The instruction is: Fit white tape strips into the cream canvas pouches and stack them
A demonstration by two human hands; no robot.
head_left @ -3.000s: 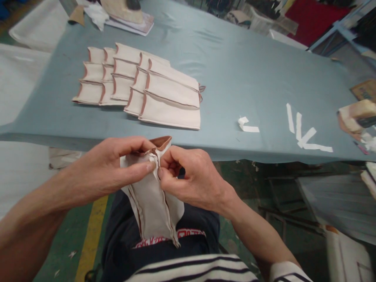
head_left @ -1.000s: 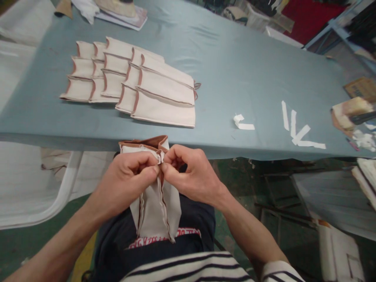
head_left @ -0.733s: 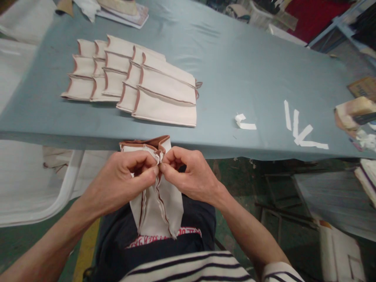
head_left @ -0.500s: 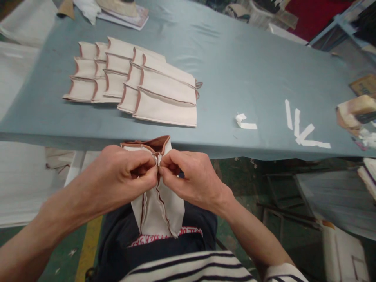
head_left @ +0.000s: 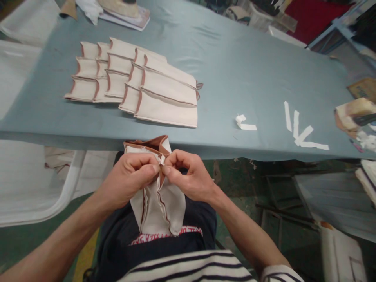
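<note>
A cream fabric pouch with brown edging hangs over my lap, its brown-lined mouth gaping at the table's front edge. My left hand pinches its seam just below the rim, thumb against forefinger. Right beside it, my right hand pinches the other side of the same seam. A small white scrap shows between the fingertips, and whether it belongs to the pouch I cannot tell. Beneath the hands the seam parts slightly, with brown showing inside.
Several similar cream pouches lie in overlapping rows on the blue-grey table. Strips of white tape and a curled white tape piece lie to the right. A tape dispenser is at the far right. A white bin stands lower left.
Both hands have shifted slightly on the pouch seam, still pinching it. The seam below the fingers is spread wider, and the white scrap shows more clearly.
</note>
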